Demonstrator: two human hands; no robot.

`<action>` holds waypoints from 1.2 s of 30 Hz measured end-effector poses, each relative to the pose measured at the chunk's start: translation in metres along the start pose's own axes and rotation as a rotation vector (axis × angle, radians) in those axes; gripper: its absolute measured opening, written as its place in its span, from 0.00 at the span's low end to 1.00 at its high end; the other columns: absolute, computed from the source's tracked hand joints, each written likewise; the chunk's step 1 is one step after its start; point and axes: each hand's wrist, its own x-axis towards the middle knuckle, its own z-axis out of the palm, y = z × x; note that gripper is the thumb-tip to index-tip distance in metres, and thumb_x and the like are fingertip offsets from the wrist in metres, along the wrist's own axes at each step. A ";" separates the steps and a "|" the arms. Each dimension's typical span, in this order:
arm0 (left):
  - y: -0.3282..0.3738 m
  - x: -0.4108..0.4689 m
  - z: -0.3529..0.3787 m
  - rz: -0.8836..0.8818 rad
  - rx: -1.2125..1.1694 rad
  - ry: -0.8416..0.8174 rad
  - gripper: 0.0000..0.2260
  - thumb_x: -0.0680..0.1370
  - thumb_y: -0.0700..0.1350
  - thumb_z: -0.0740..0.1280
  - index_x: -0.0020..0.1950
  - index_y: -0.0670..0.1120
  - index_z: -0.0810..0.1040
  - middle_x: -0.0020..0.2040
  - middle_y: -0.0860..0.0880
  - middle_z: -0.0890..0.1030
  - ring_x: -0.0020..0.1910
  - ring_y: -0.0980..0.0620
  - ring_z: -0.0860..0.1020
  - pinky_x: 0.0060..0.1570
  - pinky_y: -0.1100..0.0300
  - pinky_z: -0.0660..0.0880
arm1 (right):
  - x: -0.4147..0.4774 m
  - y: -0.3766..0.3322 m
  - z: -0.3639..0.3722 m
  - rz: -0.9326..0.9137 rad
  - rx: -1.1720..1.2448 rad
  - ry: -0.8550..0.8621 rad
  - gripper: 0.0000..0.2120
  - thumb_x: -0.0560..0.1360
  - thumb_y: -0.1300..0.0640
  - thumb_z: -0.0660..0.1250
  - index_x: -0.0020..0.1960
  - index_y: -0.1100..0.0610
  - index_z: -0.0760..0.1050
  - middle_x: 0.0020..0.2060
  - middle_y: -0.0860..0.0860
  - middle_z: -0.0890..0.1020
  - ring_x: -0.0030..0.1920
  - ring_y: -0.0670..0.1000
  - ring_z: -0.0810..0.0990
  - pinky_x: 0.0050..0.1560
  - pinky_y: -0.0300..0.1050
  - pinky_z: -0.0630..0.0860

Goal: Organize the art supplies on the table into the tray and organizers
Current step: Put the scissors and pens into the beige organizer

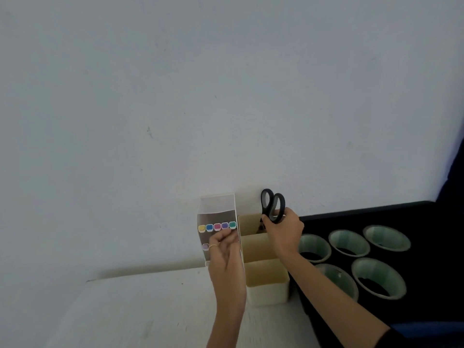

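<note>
1. The right hand is wrapped around a pair of black-handled scissors, gripping just under the finger loops. The loops stand up above the rim while the blades point down into the rearmost compartment of a cream organizer.
2. The left hand is pinched closed on a tall printed box that shows a row of coloured squares. The box stands upright just beside the organizer's left wall, touching or nearly so; I cannot tell which.
3. The organizer sits on the white surface against the wall. Its two nearer compartments look empty from here. The blades hide what else, if anything, is in the rear one.
4. To the right lies a black tray holding five rolls of green tape, set in two rows, close together.
5. Judged from this layout, the tape part seems done, the scissors are going in blades down and look nearly seated, and the box is being settled beside the organizer.
6. No loose supplies show on the visible strip of surface. The near edge and the left side lie out of frame, so what remains cannot be told.
</note>
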 end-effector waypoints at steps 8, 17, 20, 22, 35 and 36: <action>-0.004 -0.011 -0.011 0.089 0.117 0.043 0.08 0.78 0.36 0.64 0.53 0.48 0.77 0.48 0.53 0.82 0.49 0.58 0.79 0.49 0.62 0.76 | -0.001 -0.001 -0.011 -0.016 -0.035 -0.041 0.07 0.69 0.64 0.73 0.41 0.60 0.74 0.38 0.53 0.79 0.37 0.49 0.76 0.31 0.28 0.65; -0.008 -0.040 -0.039 -0.042 0.165 0.051 0.06 0.77 0.38 0.66 0.51 0.47 0.78 0.48 0.51 0.82 0.51 0.52 0.79 0.53 0.55 0.75 | -0.028 -0.012 -0.045 0.138 0.087 -0.094 0.28 0.71 0.66 0.70 0.68 0.62 0.63 0.52 0.58 0.77 0.46 0.50 0.74 0.46 0.41 0.71; -0.002 -0.055 -0.048 -0.050 0.175 0.047 0.06 0.77 0.39 0.65 0.51 0.48 0.78 0.48 0.51 0.82 0.51 0.51 0.79 0.54 0.52 0.75 | -0.048 -0.017 -0.055 0.163 0.162 -0.105 0.24 0.71 0.68 0.69 0.63 0.61 0.65 0.48 0.57 0.77 0.44 0.51 0.75 0.43 0.43 0.72; 0.003 -0.065 -0.054 -0.060 0.168 0.047 0.05 0.77 0.40 0.65 0.49 0.49 0.78 0.48 0.51 0.82 0.50 0.52 0.80 0.54 0.52 0.75 | -0.063 -0.020 -0.061 0.173 0.199 -0.164 0.20 0.70 0.70 0.67 0.60 0.60 0.69 0.44 0.57 0.79 0.41 0.51 0.77 0.42 0.45 0.76; 0.004 -0.116 -0.096 -0.085 0.177 0.113 0.09 0.78 0.35 0.59 0.49 0.44 0.79 0.43 0.47 0.84 0.43 0.54 0.82 0.45 0.62 0.76 | -0.160 0.012 -0.083 -0.089 -0.080 -0.697 0.07 0.72 0.63 0.70 0.43 0.52 0.79 0.38 0.49 0.81 0.37 0.46 0.77 0.36 0.35 0.73; 0.002 -0.120 -0.099 -0.096 0.181 0.113 0.10 0.77 0.35 0.59 0.49 0.43 0.79 0.43 0.47 0.84 0.43 0.54 0.82 0.46 0.61 0.76 | -0.163 0.020 -0.083 -0.102 -0.113 -0.701 0.07 0.72 0.63 0.70 0.43 0.52 0.79 0.37 0.48 0.81 0.37 0.45 0.77 0.36 0.35 0.73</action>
